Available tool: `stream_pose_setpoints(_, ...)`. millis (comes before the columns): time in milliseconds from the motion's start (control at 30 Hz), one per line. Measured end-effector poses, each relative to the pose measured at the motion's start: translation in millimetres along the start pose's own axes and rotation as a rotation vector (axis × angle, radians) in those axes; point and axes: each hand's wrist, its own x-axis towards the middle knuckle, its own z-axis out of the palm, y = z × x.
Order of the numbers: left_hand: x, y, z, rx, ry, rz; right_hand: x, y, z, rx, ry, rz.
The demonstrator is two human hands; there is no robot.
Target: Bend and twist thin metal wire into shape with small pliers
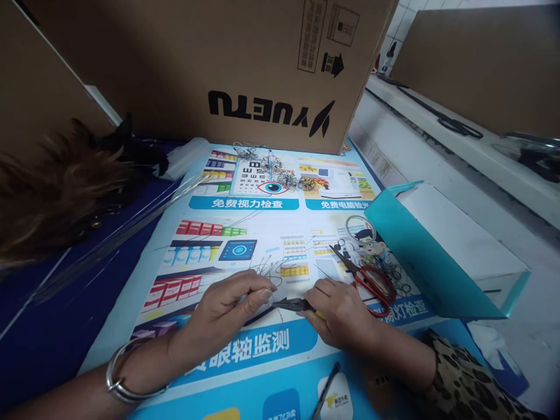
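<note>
My right hand [336, 309] is wrapped round a pair of needle-nose pliers [291, 304]; a bit of yellow handle shows under the fingers. The plier jaws point left, close to the fingertips of my left hand [238, 303]. Thumb and forefinger of that hand are pinched on a thin wire [270, 289], whose far end is hard to make out. Just beyond the hands lie several loose pale wire pieces [269, 265]. Red-handled scissors [371, 283] rest beside my right hand, blades pointing away to the left.
Tangled wire pieces [284, 175] lie near a large cardboard box [175, 64]. An open teal box [411, 256] stands at the right, with wire loops [396, 274] and a wire coil [359, 228] beside it. Long wires [149, 213] and brown feathery material [48, 192] are at left. A dark stick [326, 391] lies in front.
</note>
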Motion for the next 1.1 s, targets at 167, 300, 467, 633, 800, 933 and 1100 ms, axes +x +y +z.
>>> stream_pose_setpoints(167,1.1,-1.6,0.5,0.007,0.026,-0.012,2.3,-0.7,-1.2,0.078,-0.011,0.067)
stream_pose_setpoints(300,1.3,-2.5,1.3,0.003,0.046,-0.007,2.3,-0.9,-6.1,0.160,-0.034,0.128)
stream_pose_setpoints(467,1.1,-3.6,1.0,0.020,0.046,-0.002,1.2,-1.7,-10.8,0.226,-0.043,0.137)
stream_pose_setpoints(633,0.1,-4.9,1.0,0.054,0.044,0.017,0.5,-3.3,-9.9,0.219,-0.054,0.124)
stream_pose_setpoints(800,-2.0,-4.9,1.5,0.106,0.028,0.082,1.2,-4.6,-8.4,0.221,-0.033,0.118)
stream_pose_setpoints(933,-1.9,-2.7,1.6,0.131,0.017,0.105,0.4,-5.7,-8.2,0.221,-0.023,0.106)
stream_pose_setpoints(1100,-1.0,-0.2,1.7,0.143,0.025,0.115,-0.7,-4.8,-7.2,0.228,-0.012,0.092)
